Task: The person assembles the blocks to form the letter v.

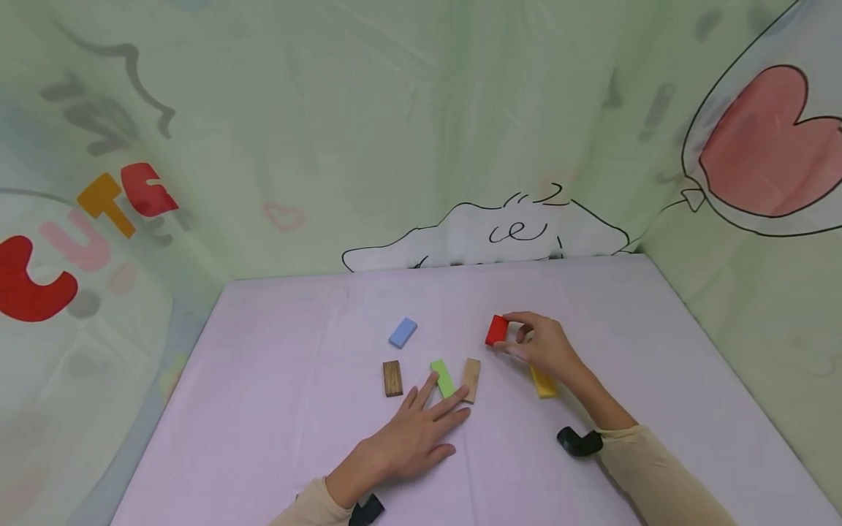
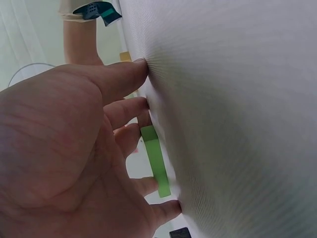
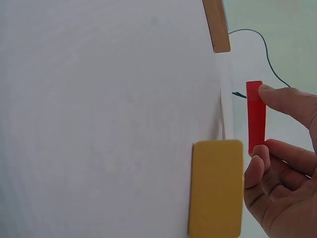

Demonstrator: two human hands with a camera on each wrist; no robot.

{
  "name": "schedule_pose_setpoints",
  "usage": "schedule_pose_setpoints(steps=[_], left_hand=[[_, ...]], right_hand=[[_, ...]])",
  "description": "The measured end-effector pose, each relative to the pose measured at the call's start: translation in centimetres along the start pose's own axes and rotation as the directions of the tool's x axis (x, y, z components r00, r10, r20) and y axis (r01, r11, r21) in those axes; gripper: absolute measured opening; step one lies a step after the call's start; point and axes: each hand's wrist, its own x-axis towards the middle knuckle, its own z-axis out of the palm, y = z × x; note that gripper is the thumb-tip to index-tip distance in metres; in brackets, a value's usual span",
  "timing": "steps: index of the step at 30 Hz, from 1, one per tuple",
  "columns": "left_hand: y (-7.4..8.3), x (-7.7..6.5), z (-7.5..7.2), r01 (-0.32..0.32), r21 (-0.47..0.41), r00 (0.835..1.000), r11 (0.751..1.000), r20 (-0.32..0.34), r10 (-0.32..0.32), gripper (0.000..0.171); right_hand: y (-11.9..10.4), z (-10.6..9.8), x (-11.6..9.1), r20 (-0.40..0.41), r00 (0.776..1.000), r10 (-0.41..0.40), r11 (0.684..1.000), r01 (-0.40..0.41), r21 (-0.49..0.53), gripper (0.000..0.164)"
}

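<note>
Between thumb and fingers, my right hand (image 1: 542, 345) pinches a red block (image 1: 496, 331) toward the back right of the group; the right wrist view shows the red block (image 3: 256, 116) held at its ends. My left hand (image 1: 416, 437) lies spread with fingers extended, fingertips at a green block (image 1: 444, 378) and a light wood block (image 1: 471, 380). In the left wrist view the green block (image 2: 155, 161) shows beside the fingers, and the thumb tip presses the cloth. A yellow block (image 1: 544, 383) lies below my right hand, partly covered by it.
Left of the green block lies a dark wood block (image 1: 392, 378), with a blue block (image 1: 403, 332) behind it. A pale cloth (image 1: 276, 394) covers the table. Printed curtains (image 1: 368, 131) rise at the back and both sides.
</note>
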Motion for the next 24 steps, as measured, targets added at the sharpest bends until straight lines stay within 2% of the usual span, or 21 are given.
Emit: schedule_pose_setpoints(steps=[24], left_hand=[[0.0, -0.2, -0.2, -0.005, -0.003, 1.000, 1.000, -0.002, 0.005, 0.059]], right_hand=[[-0.9, 1.5, 0.2, 0.029, 0.998, -0.056, 0.998, 0.056, -0.001, 0.057]])
